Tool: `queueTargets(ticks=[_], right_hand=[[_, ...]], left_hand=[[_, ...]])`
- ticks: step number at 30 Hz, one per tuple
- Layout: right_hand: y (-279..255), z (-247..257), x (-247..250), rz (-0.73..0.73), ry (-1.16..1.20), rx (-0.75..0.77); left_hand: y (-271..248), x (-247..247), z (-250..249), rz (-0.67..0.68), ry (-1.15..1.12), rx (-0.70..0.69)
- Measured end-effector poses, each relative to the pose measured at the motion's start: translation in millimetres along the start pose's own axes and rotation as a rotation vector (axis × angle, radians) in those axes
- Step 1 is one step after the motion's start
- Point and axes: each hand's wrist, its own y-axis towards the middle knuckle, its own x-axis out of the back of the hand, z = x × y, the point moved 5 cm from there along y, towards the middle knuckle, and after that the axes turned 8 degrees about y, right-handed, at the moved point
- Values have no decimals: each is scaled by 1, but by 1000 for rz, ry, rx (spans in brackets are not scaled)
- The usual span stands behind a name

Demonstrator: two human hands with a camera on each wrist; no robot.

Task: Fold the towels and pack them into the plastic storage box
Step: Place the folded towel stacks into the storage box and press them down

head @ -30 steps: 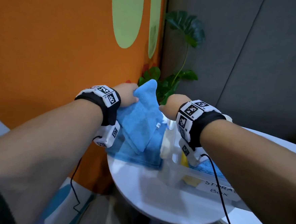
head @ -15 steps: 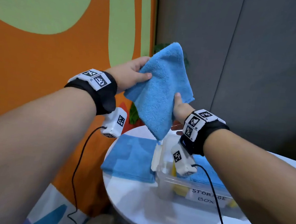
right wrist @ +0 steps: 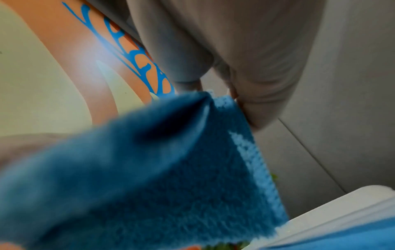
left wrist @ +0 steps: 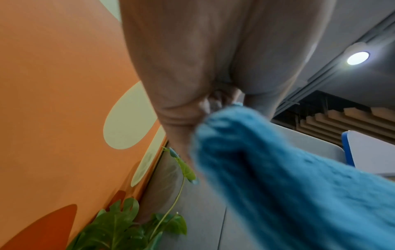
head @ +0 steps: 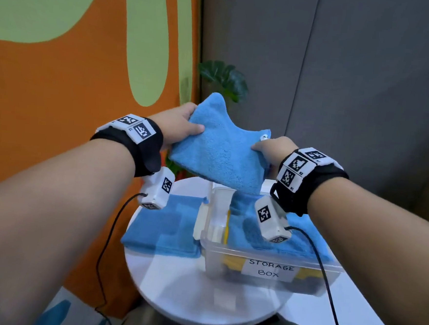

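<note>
On the round white table [head: 178, 294] sits a clear plastic storage box [head: 227, 258] with a handwritten "STORAGE BOX" label — blue cloth lies across its top and something yellow shows through its wall. Beside it lies a flat blue towel [head: 163, 227]. Above the box, a fluffy blue towel [head: 222, 150] hangs stretched between the left hand [head: 178, 126] and right hand [head: 272, 151], each pinching an upper corner.

A round white table [head: 173, 294] stands beside an orange wall. On its left part lies a flat blue towel [head: 163, 231], reaching the left rim. Just right of it, touching, sits a clear plastic box [head: 226, 262] with a paper label reading "STORAGE BOX" on its near wall. A second white table [head: 344, 321] adjoins on the right; the box's right end reaches over it.
</note>
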Motion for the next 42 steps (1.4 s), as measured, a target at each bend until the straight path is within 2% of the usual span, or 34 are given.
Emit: queueTargets(ticks=[4,7,11,13,15,18,24,28,30,34,38,40,42], right_hand=[[2,-7,34,-90,-592,18],[15,-22,55,-79,-874,11],[13,-32,79,-85,-951,-12],[6,-39,85,-69,-1010,-45],[-1,-52,87,-11,-1021,-70],[-12,-69,85,114,-1069,-117],[-15,-75,73,144,-1178,-92],[-13,-69,73,163,-1195,-41],[-12,-69,74,149,-1203,-12],[-14,-75,73,168,-1333,57],[-10,-75,72,184,-1441,26],[-3,-68,72,177,-1557,5],[11,-60,73,166,-1541,51]], left_hand=[[-3,-37,-2,129,198,116],[-4,-67,-5,252,191,145],[-4,-92,-14,320,185,130],[-7,-107,-10,411,247,166],[-13,-122,1,530,341,239],[-17,-139,10,614,466,288],[-16,-156,9,662,606,217],[-4,-149,3,532,629,170],[-1,-146,2,510,671,161],[-7,-154,3,589,775,148],[-12,-158,-8,633,890,86],[-12,-155,-15,626,984,52],[-11,-153,-24,564,1120,-2]])
